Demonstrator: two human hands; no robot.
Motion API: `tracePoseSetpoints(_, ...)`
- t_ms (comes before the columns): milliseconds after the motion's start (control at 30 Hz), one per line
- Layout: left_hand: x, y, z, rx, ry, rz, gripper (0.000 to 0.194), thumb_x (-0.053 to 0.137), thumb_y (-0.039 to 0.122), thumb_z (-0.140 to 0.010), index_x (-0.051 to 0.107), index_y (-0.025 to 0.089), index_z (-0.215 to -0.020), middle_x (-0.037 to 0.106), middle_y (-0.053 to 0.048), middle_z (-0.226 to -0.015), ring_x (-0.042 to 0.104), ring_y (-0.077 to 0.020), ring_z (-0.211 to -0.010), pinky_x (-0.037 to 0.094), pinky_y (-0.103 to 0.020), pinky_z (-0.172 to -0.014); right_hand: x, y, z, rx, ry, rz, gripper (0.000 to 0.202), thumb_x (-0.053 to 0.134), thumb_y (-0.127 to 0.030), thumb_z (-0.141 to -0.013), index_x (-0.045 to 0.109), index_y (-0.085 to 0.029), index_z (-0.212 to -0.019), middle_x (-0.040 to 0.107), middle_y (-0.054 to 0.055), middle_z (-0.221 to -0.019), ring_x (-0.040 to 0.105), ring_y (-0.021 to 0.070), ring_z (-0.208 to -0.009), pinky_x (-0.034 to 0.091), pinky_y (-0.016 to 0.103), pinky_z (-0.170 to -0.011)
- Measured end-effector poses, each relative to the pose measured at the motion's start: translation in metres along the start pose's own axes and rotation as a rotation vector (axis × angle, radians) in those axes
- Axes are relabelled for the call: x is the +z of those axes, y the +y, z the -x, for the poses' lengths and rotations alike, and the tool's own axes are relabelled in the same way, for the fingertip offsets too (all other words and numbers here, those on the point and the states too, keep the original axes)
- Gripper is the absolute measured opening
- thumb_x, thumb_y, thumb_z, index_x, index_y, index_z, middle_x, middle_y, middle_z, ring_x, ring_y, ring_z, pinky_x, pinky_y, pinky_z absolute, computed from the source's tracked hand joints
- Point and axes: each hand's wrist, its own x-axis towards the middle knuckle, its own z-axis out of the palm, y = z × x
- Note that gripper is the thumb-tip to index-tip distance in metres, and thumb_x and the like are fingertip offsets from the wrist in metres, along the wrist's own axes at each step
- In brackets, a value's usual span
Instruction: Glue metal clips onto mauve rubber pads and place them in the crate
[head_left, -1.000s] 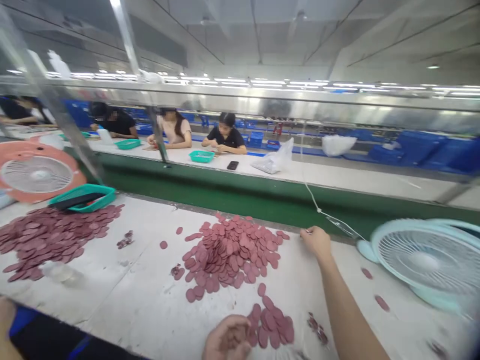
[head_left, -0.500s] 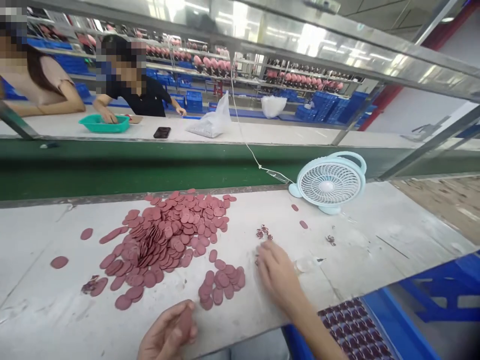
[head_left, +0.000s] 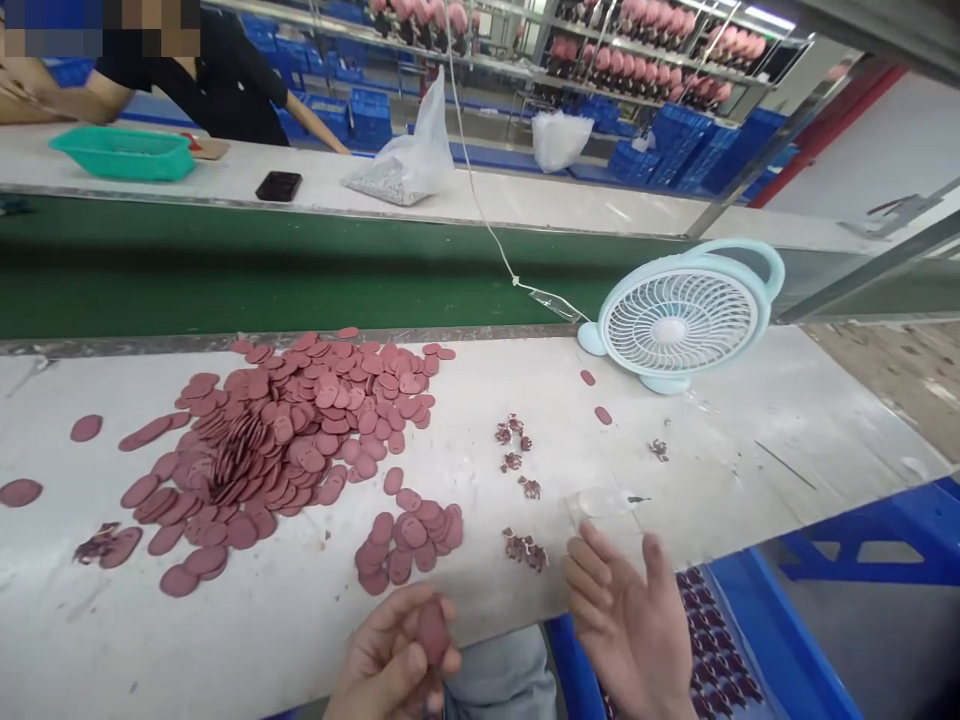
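Observation:
Near the front edge of the white table, my left hand (head_left: 397, 655) pinches a dark red oval disc (head_left: 432, 631) between thumb and fingers. My right hand (head_left: 626, 625) is palm up over the table's front edge, fingers apart, holding nothing. A small group of red discs (head_left: 412, 540) lies just beyond my left hand. Farther left spreads a large heap of the same discs (head_left: 300, 420). Small dark curled pieces (head_left: 526, 550) lie between my hands, with more of them (head_left: 513, 431) farther back.
A light blue fan (head_left: 682, 320) stands at the back right. Below the table at right, a blue crate (head_left: 765, 620) holds rows of dark pieces. Across the green strip (head_left: 300, 275) are a teal tray (head_left: 124, 155), a plastic bag (head_left: 405, 165) and a person in black.
My right hand has drawn back from the small dark pieces and turned palm up. My left hand, still with its disc, appears farther right. The view has tilted down.

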Motion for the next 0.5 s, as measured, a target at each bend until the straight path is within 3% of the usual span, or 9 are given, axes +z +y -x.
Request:
tracePoseSetpoints(33, 0.003, -0.003, -0.002, -0.014, -0.015, 0.005, 0.043, 0.101, 0.035, -0.056, 0.082, 0.032, -0.095, 0.082, -0.002, -0.093, 0.073, -0.0137, -0.066, 0.047, -0.014, -0.047, 0.000, -0.005, -0.009, 0.132, -0.056, -0.252, 0.042, 0.055, -0.056, -0.102, 0.064, -0.019, -0.122, 0.052, -0.005, -0.072, 0.043, 0.0078, -0.048, 0.037, 0.015, -0.035)
tracePoseSetpoints(100, 0.008, -0.007, -0.004, -0.039, -0.042, 0.018, 0.040, 0.100, 0.031, -0.060, 0.082, 0.030, -0.095, 0.082, -0.003, -0.097, 0.075, -0.0145, -0.071, 0.049, -0.013, -0.051, -0.001, -0.012, -0.028, 0.311, -0.125, -0.714, 0.052, 0.067, -0.050, -0.097, 0.053, -0.017, -0.134, 0.053, -0.006, -0.076, 0.045, 0.0058, -0.048, 0.037, 0.013, -0.036)
tracePoseSetpoints(200, 0.011, -0.010, -0.005, -0.059, -0.061, 0.031, 0.035, 0.097, 0.025, -0.066, 0.080, 0.029, -0.096, 0.082, -0.003, -0.100, 0.077, -0.0157, -0.078, 0.052, -0.014, -0.056, 0.002, -0.020, -0.049, 0.352, -0.116, -0.921, 0.034, 0.067, -0.039, -0.099, 0.054, -0.020, -0.124, 0.051, -0.007, -0.074, 0.047, 0.0071, -0.048, 0.038, 0.015, -0.039)
tracePoseSetpoints(267, 0.010, -0.013, -0.005, -0.060, -0.077, 0.044, 0.034, 0.096, 0.024, -0.068, 0.079, 0.029, -0.097, 0.081, -0.003, -0.100, 0.078, -0.0165, -0.080, 0.053, -0.014, -0.056, 0.009, -0.022, -0.047, 0.342, -0.063, -0.881, 0.022, 0.062, -0.039, -0.102, 0.056, -0.021, -0.114, 0.051, -0.007, -0.071, 0.045, 0.0064, -0.046, 0.036, 0.015, -0.038)
tracePoseSetpoints(367, 0.009, -0.020, -0.008, -0.057, -0.128, 0.055, 0.036, 0.094, 0.026, -0.069, 0.076, 0.026, -0.100, 0.080, -0.004, -0.099, 0.078, -0.0175, -0.078, 0.052, -0.015, -0.053, 0.023, -0.020, -0.025, 0.246, 0.040, -0.571, 0.031, 0.064, -0.049, -0.099, 0.063, -0.020, -0.112, 0.051, -0.008, -0.065, 0.033, 0.0039, -0.039, 0.029, 0.014, -0.035)
tracePoseSetpoints(433, 0.010, -0.025, -0.011, -0.034, -0.134, 0.028, 0.036, 0.095, 0.026, -0.068, 0.075, 0.024, -0.099, 0.078, -0.003, -0.092, 0.076, -0.0161, -0.071, 0.051, -0.015, -0.050, 0.031, -0.015, -0.004, 0.226, 0.073, -0.286, 0.041, 0.072, -0.058, -0.090, 0.068, -0.022, -0.108, 0.049, -0.008, -0.060, 0.023, 0.0037, -0.038, 0.024, 0.015, -0.032)
tracePoseSetpoints(500, 0.011, -0.029, -0.013, 0.013, -0.113, -0.040, 0.033, 0.094, 0.026, -0.068, 0.074, 0.022, -0.095, 0.074, -0.001, -0.079, 0.071, -0.0144, -0.063, 0.050, -0.016, -0.046, 0.036, -0.009, 0.013, 0.267, 0.068, -0.099, 0.048, 0.078, -0.067, -0.079, 0.072, -0.024, -0.102, 0.049, -0.006, -0.058, 0.023, 0.0051, -0.039, 0.024, 0.016, -0.031)
